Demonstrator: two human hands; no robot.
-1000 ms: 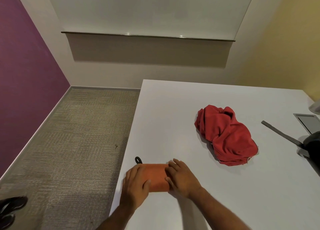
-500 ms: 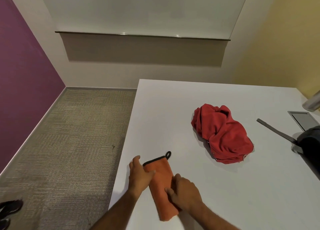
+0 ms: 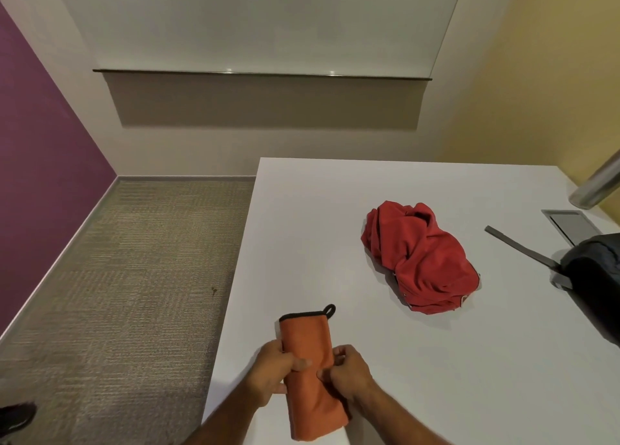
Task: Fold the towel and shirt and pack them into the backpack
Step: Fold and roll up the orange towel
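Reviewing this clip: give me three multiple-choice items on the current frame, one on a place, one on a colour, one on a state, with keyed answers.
1. Where does the backpack sit?
A. At the table's right edge
B. On the carpet
C. Under the shirt

2. What colour is the towel?
A. Blue
B. Orange with a dark trim
C. White

3. What state is the shirt in?
A. Neatly folded
B. Packed away
C. Crumpled in a heap

Answers:
1. A: the dark bag lies on the white table, at the right side of the view.
2. B: orange cloth with a black edge and loop shows between the left hand and right hand, which grip it.
3. C: the red shirt lies bunched and unfolded on the table.
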